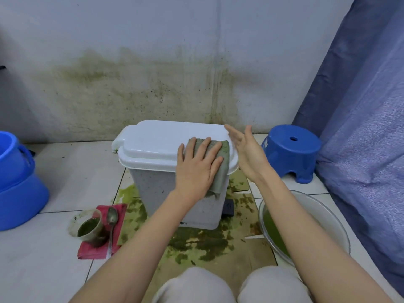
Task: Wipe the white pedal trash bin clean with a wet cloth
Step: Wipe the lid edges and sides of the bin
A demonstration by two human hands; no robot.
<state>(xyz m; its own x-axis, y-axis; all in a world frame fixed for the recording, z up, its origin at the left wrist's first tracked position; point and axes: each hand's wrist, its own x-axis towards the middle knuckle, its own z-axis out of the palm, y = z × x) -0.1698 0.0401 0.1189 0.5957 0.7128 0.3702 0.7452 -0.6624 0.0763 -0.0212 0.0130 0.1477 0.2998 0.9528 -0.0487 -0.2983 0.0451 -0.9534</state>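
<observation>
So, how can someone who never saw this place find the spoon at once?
Start at the white trash bin in the middle of the floor, then look down to its left, where a red cloth lies on the tiles. The spoon lies on that cloth, right of a cup of green liquid. It is the only metal thing there, with a long thin handle.

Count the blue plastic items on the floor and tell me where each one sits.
3. Two blue tubs at the left edge, an upper tub nested in a lower tub. A blue stool stands right of the white bin, beside the curtain. More may lie outside the view.
</observation>
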